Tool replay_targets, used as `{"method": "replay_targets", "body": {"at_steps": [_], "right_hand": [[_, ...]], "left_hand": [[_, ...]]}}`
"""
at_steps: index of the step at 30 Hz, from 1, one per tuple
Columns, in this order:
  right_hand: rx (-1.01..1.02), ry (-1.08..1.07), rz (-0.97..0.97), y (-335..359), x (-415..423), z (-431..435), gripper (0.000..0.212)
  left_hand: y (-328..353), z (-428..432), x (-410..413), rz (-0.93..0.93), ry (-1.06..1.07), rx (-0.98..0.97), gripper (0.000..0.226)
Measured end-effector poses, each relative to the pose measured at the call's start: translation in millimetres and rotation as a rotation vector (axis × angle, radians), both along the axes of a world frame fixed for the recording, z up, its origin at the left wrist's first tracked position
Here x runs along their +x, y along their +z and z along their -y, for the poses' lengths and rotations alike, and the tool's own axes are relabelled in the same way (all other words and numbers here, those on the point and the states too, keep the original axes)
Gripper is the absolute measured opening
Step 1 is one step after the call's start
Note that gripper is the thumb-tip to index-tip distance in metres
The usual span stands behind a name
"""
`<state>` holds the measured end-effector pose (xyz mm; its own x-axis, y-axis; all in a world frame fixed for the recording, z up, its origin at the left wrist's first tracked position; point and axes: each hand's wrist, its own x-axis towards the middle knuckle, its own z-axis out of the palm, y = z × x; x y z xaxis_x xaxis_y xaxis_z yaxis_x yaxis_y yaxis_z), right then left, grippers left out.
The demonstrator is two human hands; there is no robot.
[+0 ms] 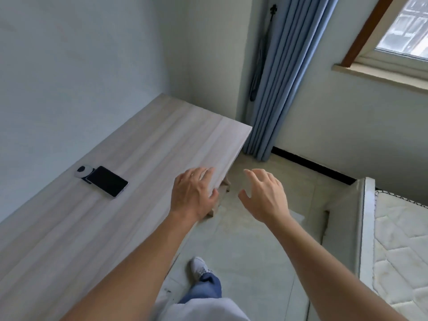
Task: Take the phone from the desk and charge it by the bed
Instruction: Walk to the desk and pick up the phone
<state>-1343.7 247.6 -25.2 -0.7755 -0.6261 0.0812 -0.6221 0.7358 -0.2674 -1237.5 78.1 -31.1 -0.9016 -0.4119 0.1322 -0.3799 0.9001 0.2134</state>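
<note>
A black phone [107, 181] lies face up on the pale wooden desk [162, 140], near the wall on the left, with one end resting on a small round white and black object [82, 171]. My left hand [194, 193] hovers over the desk's right edge, fingers apart and holding nothing, well to the right of the phone. My right hand [264, 195] is held out above the floor beside the desk, fingers spread and empty. At the right edge is the bed [403, 246], its white quilted mattress behind a white frame.
Blue curtains [278, 89] hang in the corner past the desk's far end, beside a window [403, 31]. Pale floor tiles [254, 246] run between desk and bed. My leg and a white shoe [198, 267] are below on the floor.
</note>
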Motion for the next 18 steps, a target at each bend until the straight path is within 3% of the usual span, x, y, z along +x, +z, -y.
{"method": "replay_targets", "body": {"at_steps": [7,18], "right_hand": [[0.027,0.187,-0.021,-1.6,-54.9,132.8,0.056],[0.057,0.595,0.036,-25.0,-45.4,288.6,0.054]], "left_hand": [[-7.5,102.5,-17.9,-0.007,0.182,0.021,0.055],[-29.5,192.8,41.7,-0.014,0.634,0.074,0.052]]}}
